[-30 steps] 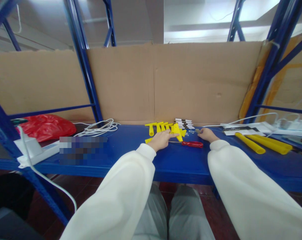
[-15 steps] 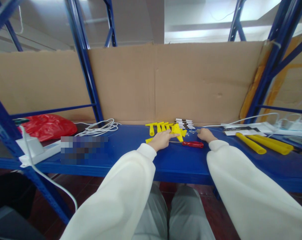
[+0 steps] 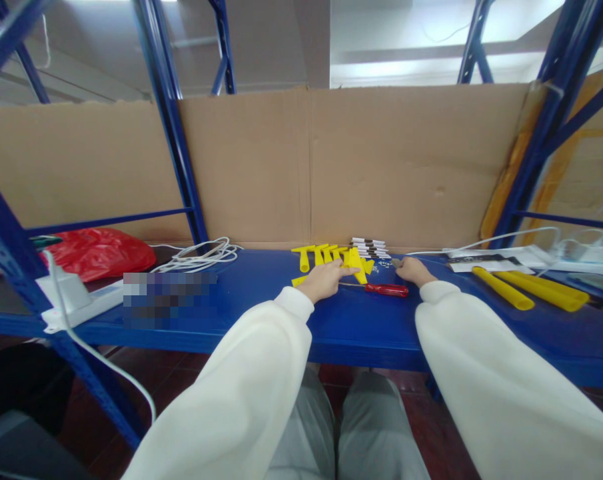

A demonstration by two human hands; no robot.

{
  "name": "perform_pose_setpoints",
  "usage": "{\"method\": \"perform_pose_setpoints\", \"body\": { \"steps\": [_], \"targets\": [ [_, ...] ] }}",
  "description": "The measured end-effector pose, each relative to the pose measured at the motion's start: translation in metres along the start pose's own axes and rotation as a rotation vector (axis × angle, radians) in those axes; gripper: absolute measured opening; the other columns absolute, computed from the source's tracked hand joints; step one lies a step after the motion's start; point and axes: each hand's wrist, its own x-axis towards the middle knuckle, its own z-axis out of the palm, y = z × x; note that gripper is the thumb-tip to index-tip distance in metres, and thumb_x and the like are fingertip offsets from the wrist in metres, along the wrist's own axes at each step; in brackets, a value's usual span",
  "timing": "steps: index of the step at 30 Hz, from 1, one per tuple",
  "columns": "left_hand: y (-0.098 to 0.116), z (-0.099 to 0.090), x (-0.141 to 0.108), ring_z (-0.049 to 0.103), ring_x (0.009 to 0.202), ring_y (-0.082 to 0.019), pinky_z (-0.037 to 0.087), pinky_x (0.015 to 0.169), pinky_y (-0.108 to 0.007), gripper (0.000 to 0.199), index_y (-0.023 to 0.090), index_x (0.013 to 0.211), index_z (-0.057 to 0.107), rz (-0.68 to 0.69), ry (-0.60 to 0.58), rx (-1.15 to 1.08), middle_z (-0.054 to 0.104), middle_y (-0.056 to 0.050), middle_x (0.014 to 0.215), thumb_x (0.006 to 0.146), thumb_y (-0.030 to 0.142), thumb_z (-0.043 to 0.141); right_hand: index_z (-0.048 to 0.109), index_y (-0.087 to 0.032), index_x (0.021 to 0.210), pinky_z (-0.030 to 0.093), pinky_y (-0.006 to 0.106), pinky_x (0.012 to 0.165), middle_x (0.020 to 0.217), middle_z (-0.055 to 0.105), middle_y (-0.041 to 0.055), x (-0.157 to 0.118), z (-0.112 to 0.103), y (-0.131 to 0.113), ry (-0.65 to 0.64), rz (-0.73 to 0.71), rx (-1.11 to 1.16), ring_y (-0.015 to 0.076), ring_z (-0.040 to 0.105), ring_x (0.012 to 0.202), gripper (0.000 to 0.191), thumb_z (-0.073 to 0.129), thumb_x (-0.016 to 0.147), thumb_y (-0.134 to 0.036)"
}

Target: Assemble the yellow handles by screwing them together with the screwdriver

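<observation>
My left hand (image 3: 324,279) is over the blue shelf, its fingers reaching onto a yellow piece (image 3: 358,267); whether they grip it is hard to make out. Several yellow T-shaped pieces (image 3: 304,259) stand in a row behind that hand. My right hand (image 3: 414,271) is closed around a small greyish item (image 3: 396,263) at its fingertips, too small to name. Between the hands lie small clear bits (image 3: 382,265) and, nearer the front, a red-handled screwdriver (image 3: 387,290). A stack of black-and-white pieces (image 3: 371,248) sits behind them.
Yellow tubes (image 3: 504,289) lie at the right beside a power strip with white cables. On the left are a coiled white cable (image 3: 196,255), a red plastic bag (image 3: 98,253) and another power strip (image 3: 88,308). Cardboard (image 3: 361,167) walls the back between blue posts.
</observation>
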Motion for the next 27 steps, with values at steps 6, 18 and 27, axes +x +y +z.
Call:
{"method": "perform_pose_setpoints", "body": {
  "steps": [6, 18, 27],
  "targets": [
    [0.000, -0.001, 0.000, 0.062, 0.117, -0.024, 0.049, 0.100, -0.037, 0.057, 0.032, 0.145, 0.053, 0.007, -0.005, -0.007, 0.058, -0.011, 0.135, 0.094, 0.008, 0.040, 0.069, -0.005, 0.120, 0.053, 0.031, 0.082, 0.114, 0.071, 0.0243, -0.007, -0.005, -0.003, -0.015, 0.072, -0.002, 0.0306, 0.069, 0.108, 0.043, 0.057, 0.084, -0.025],
    [0.001, -0.001, -0.001, 0.061, 0.119, -0.026, 0.051, 0.098, -0.038, 0.058, 0.034, 0.145, 0.052, -0.015, 0.000, -0.001, 0.056, -0.011, 0.140, 0.094, 0.008, 0.042, 0.070, -0.010, 0.122, 0.054, 0.034, 0.088, 0.118, 0.070, 0.0241, -0.012, -0.009, -0.011, -0.018, 0.135, 0.002, 0.0308, 0.067, 0.113, 0.042, 0.054, 0.087, -0.026],
    [0.003, -0.002, -0.002, 0.057, 0.126, -0.027, 0.048, 0.102, -0.041, 0.058, 0.035, 0.144, 0.052, -0.029, -0.004, -0.005, 0.054, -0.010, 0.145, 0.094, 0.008, 0.041, 0.066, -0.007, 0.128, 0.053, 0.035, 0.091, 0.125, 0.066, 0.0266, -0.018, -0.014, -0.015, -0.040, 0.180, -0.008, 0.0318, 0.065, 0.118, 0.045, 0.052, 0.088, -0.023]
  ]
}}
